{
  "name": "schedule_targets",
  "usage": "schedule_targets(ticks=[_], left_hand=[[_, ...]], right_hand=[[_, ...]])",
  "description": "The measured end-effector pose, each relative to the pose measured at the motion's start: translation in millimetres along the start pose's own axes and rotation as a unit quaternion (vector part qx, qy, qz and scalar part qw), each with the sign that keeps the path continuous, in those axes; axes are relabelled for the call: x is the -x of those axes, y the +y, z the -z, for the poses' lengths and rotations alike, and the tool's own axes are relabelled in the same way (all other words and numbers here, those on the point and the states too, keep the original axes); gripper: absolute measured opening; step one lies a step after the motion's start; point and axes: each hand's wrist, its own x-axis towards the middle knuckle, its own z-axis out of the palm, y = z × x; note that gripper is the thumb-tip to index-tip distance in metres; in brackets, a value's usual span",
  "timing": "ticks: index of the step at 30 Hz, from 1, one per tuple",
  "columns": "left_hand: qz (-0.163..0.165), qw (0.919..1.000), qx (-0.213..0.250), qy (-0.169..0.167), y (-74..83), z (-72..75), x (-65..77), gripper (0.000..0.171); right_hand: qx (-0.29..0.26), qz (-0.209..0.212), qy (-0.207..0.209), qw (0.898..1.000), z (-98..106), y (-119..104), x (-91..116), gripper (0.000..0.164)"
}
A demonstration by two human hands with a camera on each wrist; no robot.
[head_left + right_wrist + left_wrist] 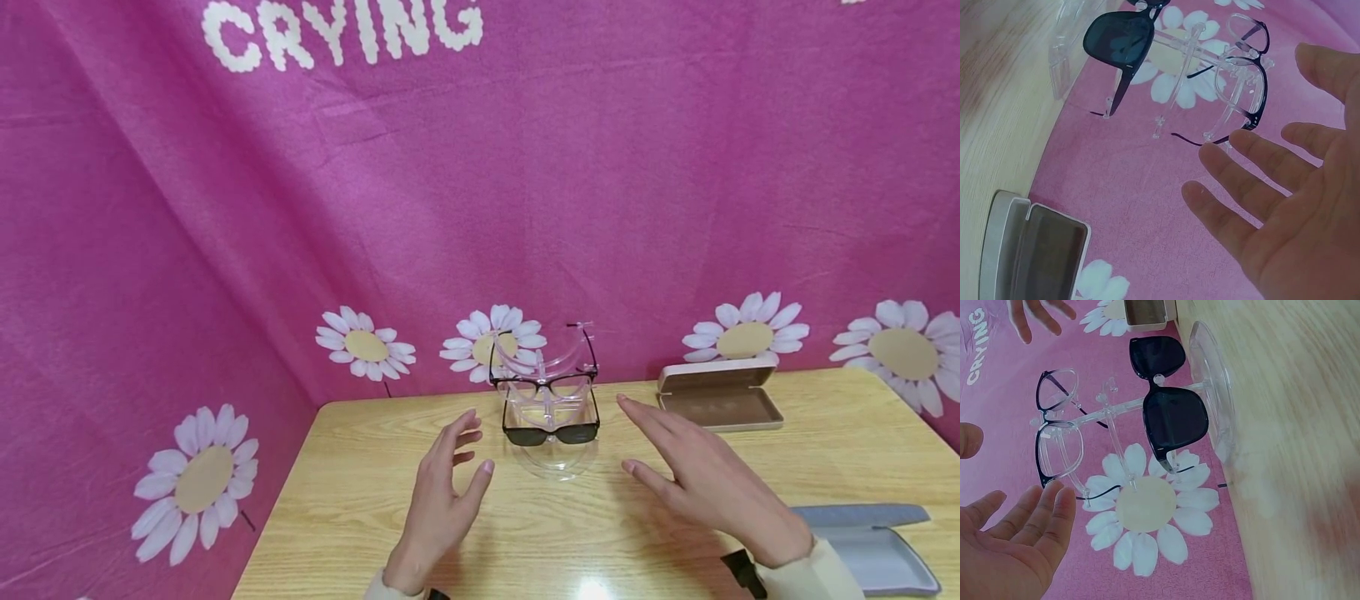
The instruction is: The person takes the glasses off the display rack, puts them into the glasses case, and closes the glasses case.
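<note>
A clear plastic display stand (548, 410) holds two pairs of eyewear, one above the other. On its upper tier sit the clear-lens glasses (543, 383) with a dark top rim. Below them rest black sunglasses (551, 435), their dark lenses facing me. My left hand (444, 492) is left of the stand, fingers spread and relaxed, holding nothing. To the right of the stand my right hand (697, 471) reaches in with extended fingers, also holding nothing. In both wrist views the fingers appear near the clear-lens glasses (1041, 453); whether they touch cannot be told.
An open brown-lined glasses case (720, 407) stands at the table's back right. Another open case (873, 554), grey-blue, lies at the front right beside my right sleeve. Behind the wooden table (360, 500) hangs a pink cloth (600, 208) with daisies.
</note>
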Motion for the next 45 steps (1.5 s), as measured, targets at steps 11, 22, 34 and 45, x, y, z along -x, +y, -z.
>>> schedule_targets(ticks=[11, 22, 34, 45], left_hand=[[-0.009, 0.9999, 0.004, 0.005, 1.3, -2.7, -4.9, 0.059], [-0.01, 0.9999, 0.003, 0.011, 2.2, -1.8, -8.0, 0.059], [-0.012, 0.9998, 0.011, 0.014, 1.5, -3.2, -13.1, 0.061], [0.002, 0.9999, 0.008, 0.015, 4.2, -5.1, -15.0, 0.06]], right_hand=[[-0.015, -0.013, 0.001, 1.0, -1, -1, -5, 0.074], [-0.018, -0.02, -0.001, 1.0, -1, 1, -8, 0.073], [-0.024, -0.028, 0.005, 0.999, -1, 0, -15, 0.074], [-0.033, -0.043, -0.004, 0.999, 0, -1, -21, 0.073]])
